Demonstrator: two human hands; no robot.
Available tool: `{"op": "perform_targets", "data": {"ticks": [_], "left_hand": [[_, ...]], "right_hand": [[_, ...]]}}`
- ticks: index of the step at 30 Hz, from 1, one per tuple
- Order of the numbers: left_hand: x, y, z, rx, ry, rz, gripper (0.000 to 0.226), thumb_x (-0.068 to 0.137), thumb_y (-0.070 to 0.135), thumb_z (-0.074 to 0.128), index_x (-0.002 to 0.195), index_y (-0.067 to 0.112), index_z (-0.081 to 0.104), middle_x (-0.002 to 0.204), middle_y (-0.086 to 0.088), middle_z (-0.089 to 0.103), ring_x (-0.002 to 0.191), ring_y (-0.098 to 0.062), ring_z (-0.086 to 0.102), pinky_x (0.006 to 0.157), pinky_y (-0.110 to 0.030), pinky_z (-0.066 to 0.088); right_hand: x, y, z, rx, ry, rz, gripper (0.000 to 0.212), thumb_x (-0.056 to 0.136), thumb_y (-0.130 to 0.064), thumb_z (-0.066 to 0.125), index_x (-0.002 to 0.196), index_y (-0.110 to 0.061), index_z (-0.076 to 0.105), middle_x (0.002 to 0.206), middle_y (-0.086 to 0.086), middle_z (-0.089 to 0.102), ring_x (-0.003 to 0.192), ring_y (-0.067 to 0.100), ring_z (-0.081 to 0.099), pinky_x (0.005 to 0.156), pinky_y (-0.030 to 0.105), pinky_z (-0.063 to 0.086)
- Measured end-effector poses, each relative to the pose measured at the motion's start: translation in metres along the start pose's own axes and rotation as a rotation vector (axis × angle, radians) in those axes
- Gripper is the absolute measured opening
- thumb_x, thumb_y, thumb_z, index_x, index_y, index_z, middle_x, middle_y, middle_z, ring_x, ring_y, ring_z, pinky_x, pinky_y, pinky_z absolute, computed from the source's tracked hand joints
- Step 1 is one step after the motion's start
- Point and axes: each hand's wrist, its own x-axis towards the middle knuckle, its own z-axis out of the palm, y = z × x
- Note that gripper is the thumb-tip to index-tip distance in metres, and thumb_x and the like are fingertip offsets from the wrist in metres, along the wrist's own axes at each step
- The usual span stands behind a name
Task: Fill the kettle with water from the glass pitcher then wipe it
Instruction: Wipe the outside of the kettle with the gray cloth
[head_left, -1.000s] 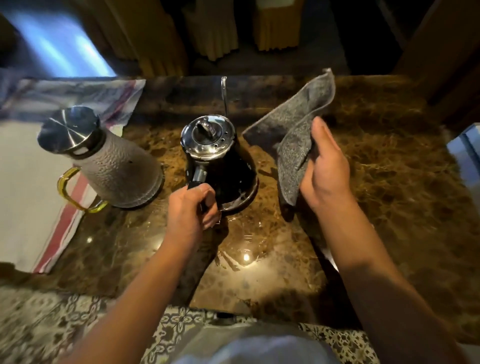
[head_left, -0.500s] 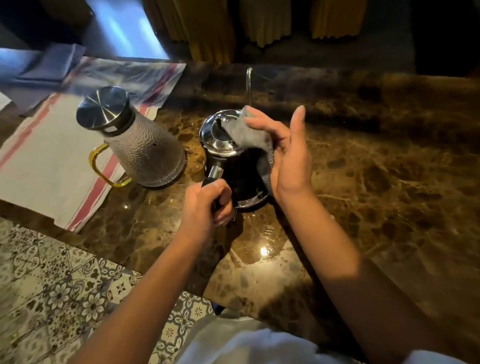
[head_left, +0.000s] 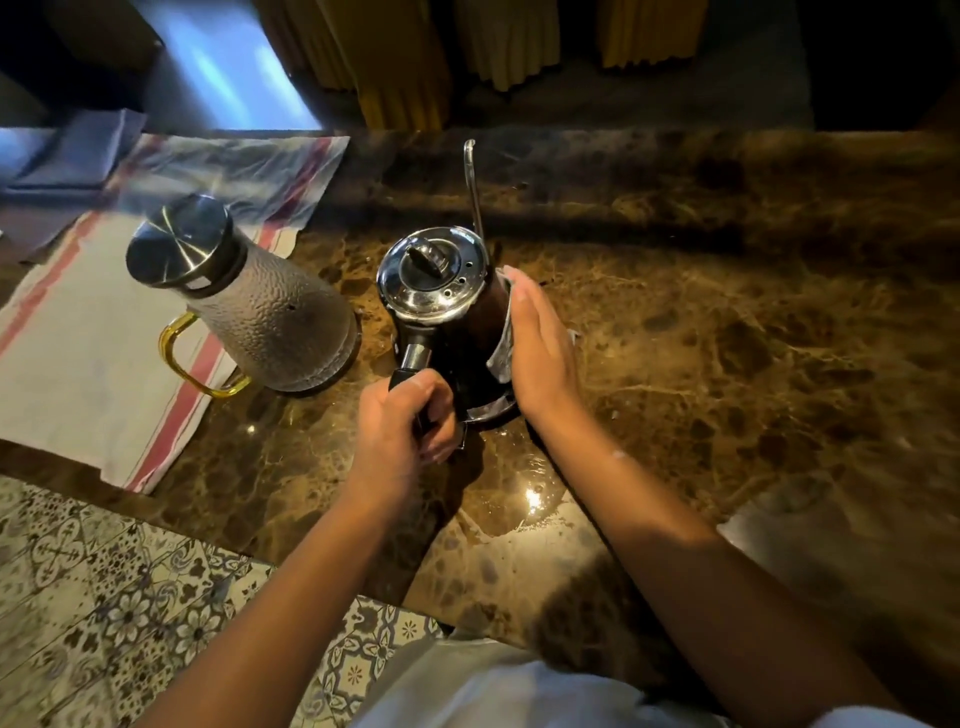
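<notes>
A dark kettle with a shiny steel lid and a thin gooseneck spout stands on the brown marble counter. My left hand grips its black handle at the near side. My right hand presses a grey cloth flat against the kettle's right wall; only a strip of cloth shows beside the palm. To the left stands the textured glass pitcher with a steel lid and a yellow handle, upright and untouched.
A white towel with red stripes lies under and left of the pitcher. Folded blue-grey cloths sit at the far left. The counter's near edge drops to a patterned tile floor. Yellow curtains hang behind the counter.
My right hand brought the grey cloth from the air at the right onto the lid, then down to the kettle's right side. My left hand has stayed on the handle.
</notes>
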Motion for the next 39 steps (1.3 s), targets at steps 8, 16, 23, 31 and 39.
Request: {"op": "perform_targets", "data": {"ticks": [8, 16, 23, 31, 39], "left_hand": [[0.004, 0.0, 0.002, -0.031, -0.01, -0.014, 0.036, 0.082, 0.042, 0.051, 0.054, 0.02, 0.05, 0.04, 0.0, 0.034, 0.037, -0.014, 0.028, 0.044, -0.025, 0.022], [0.005, 0.002, 0.005, -0.034, 0.02, -0.038, 0.03, 0.073, 0.041, 0.053, 0.05, 0.022, 0.05, 0.039, 0.004, 0.033, 0.035, -0.012, 0.027, 0.046, -0.023, 0.024], [0.003, 0.002, 0.006, -0.026, 0.033, -0.03, 0.03, 0.073, 0.041, 0.053, 0.051, 0.022, 0.049, 0.039, 0.003, 0.033, 0.036, -0.014, 0.026, 0.046, -0.023, 0.024], [0.002, 0.0, 0.007, -0.025, 0.058, -0.007, 0.031, 0.075, 0.041, 0.053, 0.051, 0.021, 0.05, 0.04, 0.002, 0.033, 0.036, -0.013, 0.027, 0.046, -0.021, 0.027], [0.004, 0.001, 0.006, -0.027, 0.051, -0.016, 0.037, 0.077, 0.043, 0.054, 0.054, 0.014, 0.049, 0.04, -0.001, 0.032, 0.038, -0.014, 0.026, 0.044, -0.023, 0.028]], "right_hand": [[-0.042, -0.004, 0.03, -0.039, 0.187, -0.347, 0.054, 0.11, -0.028, 0.031, 0.159, -0.005, 0.036, 0.167, 0.009, 0.037, 0.157, 0.02, 0.03, 0.127, 0.049, 0.027], [0.047, -0.041, -0.001, -0.003, -0.138, 0.006, 0.05, 0.1, -0.059, 0.038, 0.085, -0.035, 0.08, 0.094, -0.006, 0.077, 0.1, 0.015, 0.071, 0.102, 0.049, 0.053], [0.047, -0.023, -0.015, 0.127, -0.189, 0.154, 0.028, 0.102, -0.038, 0.055, 0.099, -0.029, 0.081, 0.091, -0.014, 0.077, 0.093, 0.006, 0.07, 0.092, 0.035, 0.054], [-0.005, -0.047, 0.006, 0.461, 0.071, 0.015, 0.035, 0.111, -0.015, 0.043, 0.13, -0.006, 0.071, 0.128, 0.007, 0.074, 0.123, 0.015, 0.068, 0.106, 0.028, 0.053], [0.038, -0.062, 0.008, 0.178, -0.024, -0.041, 0.045, 0.106, -0.035, 0.043, 0.095, -0.02, 0.083, 0.088, -0.003, 0.08, 0.089, 0.016, 0.074, 0.087, 0.04, 0.058]]}}
